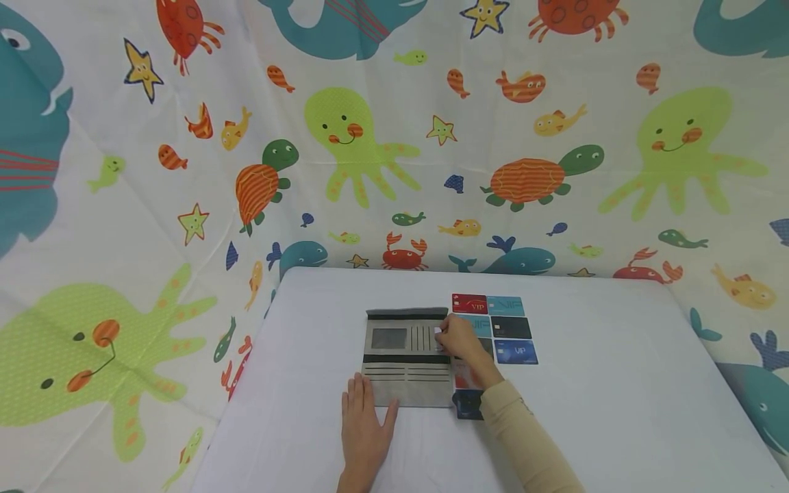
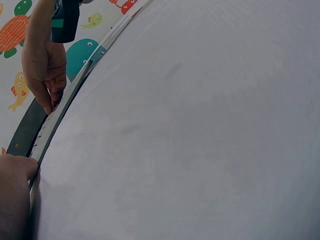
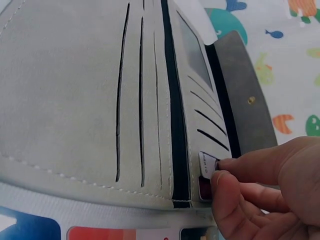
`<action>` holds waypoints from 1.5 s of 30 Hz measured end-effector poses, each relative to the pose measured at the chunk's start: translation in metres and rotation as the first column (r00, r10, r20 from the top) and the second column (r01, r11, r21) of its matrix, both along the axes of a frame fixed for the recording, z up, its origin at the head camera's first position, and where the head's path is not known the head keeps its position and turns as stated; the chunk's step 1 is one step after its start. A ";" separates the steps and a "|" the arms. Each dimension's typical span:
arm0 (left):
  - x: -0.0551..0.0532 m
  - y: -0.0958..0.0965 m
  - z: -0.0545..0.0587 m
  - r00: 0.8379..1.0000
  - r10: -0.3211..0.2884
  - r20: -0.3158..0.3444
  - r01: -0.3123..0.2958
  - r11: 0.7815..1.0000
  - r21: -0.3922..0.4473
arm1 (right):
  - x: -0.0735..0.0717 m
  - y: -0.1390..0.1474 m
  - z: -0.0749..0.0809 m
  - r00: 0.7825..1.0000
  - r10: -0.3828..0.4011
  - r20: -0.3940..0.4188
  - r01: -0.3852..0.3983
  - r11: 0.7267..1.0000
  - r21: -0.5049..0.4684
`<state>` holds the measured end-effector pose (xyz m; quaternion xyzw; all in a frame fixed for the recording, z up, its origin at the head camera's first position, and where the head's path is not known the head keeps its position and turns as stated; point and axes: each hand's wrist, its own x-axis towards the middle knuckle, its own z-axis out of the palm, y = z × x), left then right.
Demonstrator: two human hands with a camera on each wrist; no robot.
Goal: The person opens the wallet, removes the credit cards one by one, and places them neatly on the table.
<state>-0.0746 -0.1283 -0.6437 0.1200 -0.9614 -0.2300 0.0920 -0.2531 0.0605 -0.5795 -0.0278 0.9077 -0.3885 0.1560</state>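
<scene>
A grey wallet (image 1: 403,394) lies unfolded on the table, with card slits, a clear window and dark fold bands. My right hand (image 1: 461,339) is at the right end of its upper panel. Between thumb and fingertip it pinches a small whitish card (image 3: 207,165), partly in the end slit; the card's lower part is hidden. My left hand (image 1: 365,424) lies with straight fingers at the wallet's lower left corner, fingertips on its edge. In the left wrist view, the left thumb (image 2: 20,165) rests at the wallet's edge.
Right of the wallet, several cards lie in two columns, among them a red VIP card (image 1: 470,304), a black card (image 1: 511,328) and a blue VIP card (image 1: 516,352). My right forearm partly covers the nearer ones. A sea-animal cloth (image 1: 431,164) hangs behind the white table (image 1: 616,383).
</scene>
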 end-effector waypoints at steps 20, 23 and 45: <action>-0.001 -0.001 -0.002 1.000 0.004 0.007 -0.004 1.000 0.000 | 0.002 -0.005 -0.004 0.993 -0.115 0.024 0.116 0.991 -0.072; -0.001 -0.001 -0.003 1.000 0.006 0.008 -0.006 1.000 -0.002 | 0.002 -0.006 -0.003 0.993 -0.114 0.027 0.116 0.990 -0.077; 0.001 -0.001 -0.003 1.000 -0.004 -0.022 0.004 1.000 0.009 | 0.009 0.002 -0.009 0.986 -0.153 0.066 0.161 0.976 -0.147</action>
